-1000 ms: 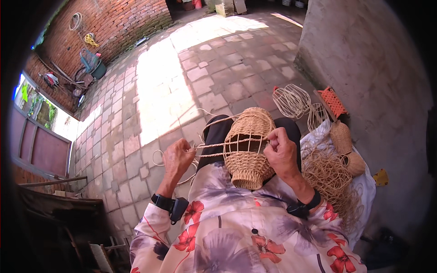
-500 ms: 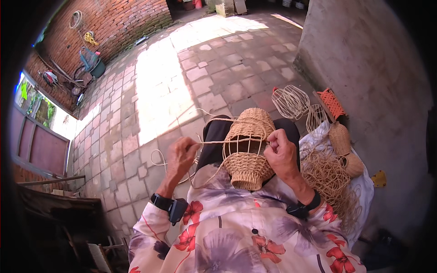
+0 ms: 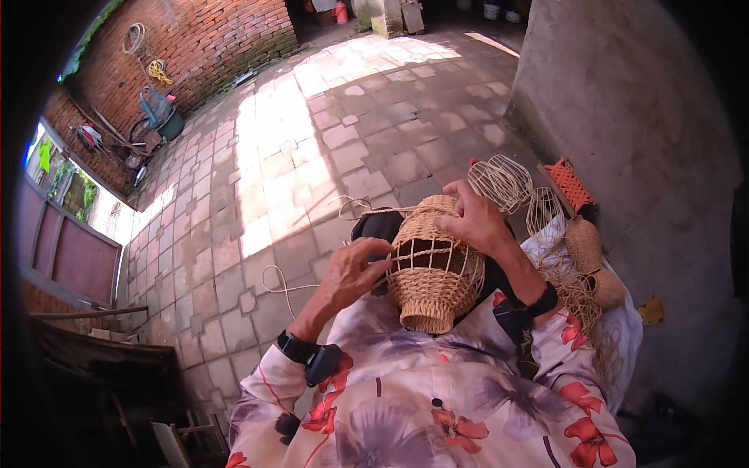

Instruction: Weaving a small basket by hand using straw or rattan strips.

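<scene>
A straw-coloured woven basket (image 3: 437,290), narrow-necked at the near end, lies on my lap between my dark-trousered knees. Its near and far parts are woven, and bare ribs span the gap between them. A twisted cord (image 3: 425,254) crosses that gap. At the left side of the gap, my left hand (image 3: 353,273) has thumb and forefinger closed around the cord's left end. My right hand (image 3: 477,225) is over the far woven part, thumb and forefinger apart, the thumb touching the weave. Loose cord (image 3: 355,204) trails off beyond my left knee.
To my right, a pile of loose cord (image 3: 573,308) lies on a white sheet (image 3: 624,343), beside small woven pieces (image 3: 583,242). Wire-like frames (image 3: 501,183) and an orange woven item (image 3: 568,183) stand by the grey wall (image 3: 624,117). Paving (image 3: 226,257) extends left.
My right hand has moved up to the far part of the basket and its fingers have spread. My left hand has moved right, against the basket. The cord now lies across the ribs.
</scene>
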Demonstrator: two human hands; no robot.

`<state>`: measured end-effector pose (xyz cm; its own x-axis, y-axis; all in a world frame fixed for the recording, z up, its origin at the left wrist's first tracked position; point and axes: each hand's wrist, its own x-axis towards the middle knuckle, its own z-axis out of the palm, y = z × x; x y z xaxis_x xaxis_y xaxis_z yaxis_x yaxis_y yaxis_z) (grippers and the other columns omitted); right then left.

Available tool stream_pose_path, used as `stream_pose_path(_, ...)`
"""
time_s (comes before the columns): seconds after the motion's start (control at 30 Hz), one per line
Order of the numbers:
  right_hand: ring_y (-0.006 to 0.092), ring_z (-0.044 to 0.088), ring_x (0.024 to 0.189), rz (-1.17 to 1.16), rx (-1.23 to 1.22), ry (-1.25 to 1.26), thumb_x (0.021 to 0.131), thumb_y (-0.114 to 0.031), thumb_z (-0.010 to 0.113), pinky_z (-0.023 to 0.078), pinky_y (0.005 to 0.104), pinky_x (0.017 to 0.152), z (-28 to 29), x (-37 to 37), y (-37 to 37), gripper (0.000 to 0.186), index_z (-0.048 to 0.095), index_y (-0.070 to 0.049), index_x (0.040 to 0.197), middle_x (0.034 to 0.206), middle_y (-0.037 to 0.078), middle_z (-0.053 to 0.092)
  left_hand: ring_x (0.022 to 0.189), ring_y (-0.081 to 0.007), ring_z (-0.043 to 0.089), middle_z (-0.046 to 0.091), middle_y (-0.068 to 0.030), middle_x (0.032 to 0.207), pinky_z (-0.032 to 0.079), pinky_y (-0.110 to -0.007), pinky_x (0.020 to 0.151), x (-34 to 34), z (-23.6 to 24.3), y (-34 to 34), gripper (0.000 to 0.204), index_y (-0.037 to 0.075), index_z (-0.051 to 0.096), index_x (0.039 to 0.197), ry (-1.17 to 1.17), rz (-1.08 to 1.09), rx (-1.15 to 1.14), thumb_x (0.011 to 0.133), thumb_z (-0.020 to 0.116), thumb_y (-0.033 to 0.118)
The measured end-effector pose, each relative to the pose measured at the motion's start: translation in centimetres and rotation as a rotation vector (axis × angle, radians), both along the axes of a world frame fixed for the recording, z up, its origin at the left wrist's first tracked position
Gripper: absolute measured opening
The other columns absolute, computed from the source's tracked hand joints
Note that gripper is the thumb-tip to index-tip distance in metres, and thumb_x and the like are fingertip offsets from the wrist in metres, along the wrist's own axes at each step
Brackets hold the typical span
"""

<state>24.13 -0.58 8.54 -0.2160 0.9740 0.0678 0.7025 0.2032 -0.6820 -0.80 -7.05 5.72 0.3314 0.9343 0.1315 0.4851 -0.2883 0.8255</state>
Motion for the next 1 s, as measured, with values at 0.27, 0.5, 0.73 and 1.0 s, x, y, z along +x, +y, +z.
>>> stream_pose_path(0.27,0.0268,0.059,0.063,-0.582,0.524,0.053,0.074,-0.007,0.059,0.046,0.0401,0.061,-1.8,16.9,2.6,0.016,0.057,-0.008,0.090,0.070,0.011,0.058,0.068,-0.0259,0.064,0.064,-0.0132,0.076,0.050,-0.033,0.063,1.1,-0.4,-0.4,0.011,0.002,0.064,0.090,0.065,-0.028,0.207,0.083,0.063,0.010)
stream_pose_path(0.5,0.0160,0.057,0.049,-1.010,-0.264,-0.025,0.090,-0.038,0.054,0.044,0.0322,0.046,-9.7,42.7,-7.5,0.039,0.062,0.001,0.085,0.063,0.012,0.061,0.065,-0.0256,0.064,0.063,-0.0147,0.072,0.049,-0.034,0.060,2.3,0.0,-0.6,0.009,0.002,0.062,0.091,0.094,0.038,0.263,0.084,0.062,0.007)
stream_pose_path(0.73,0.0114,0.055,0.065,0.133,0.263,0.340,0.085,-0.007,0.061,0.043,0.0272,0.058,-2.3,9.7,-7.2,0.012,0.067,-0.002,0.095,0.076,0.004,0.060,0.063,-0.0269,0.065,0.064,-0.0144,0.073,0.049,-0.032,0.057,2.5,0.6,-0.9,0.010,0.002,0.063,0.091,0.156,0.059,0.275,0.084,0.064,0.010)
stream_pose_path(1.0,0.0264,0.055,0.067,0.313,0.535,0.033,0.080,-0.019,0.068,0.045,0.0375,0.062,-1.8,1.9,-5.8,0.014,0.064,-0.008,0.072,0.069,0.007,0.051,0.067,-0.0349,0.063,0.063,-0.0167,0.071,0.047,-0.043,0.058,-7.6,-5.8,0.4,0.015,0.008,0.062,0.086,0.368,0.611,0.227,0.089,0.059,0.022)
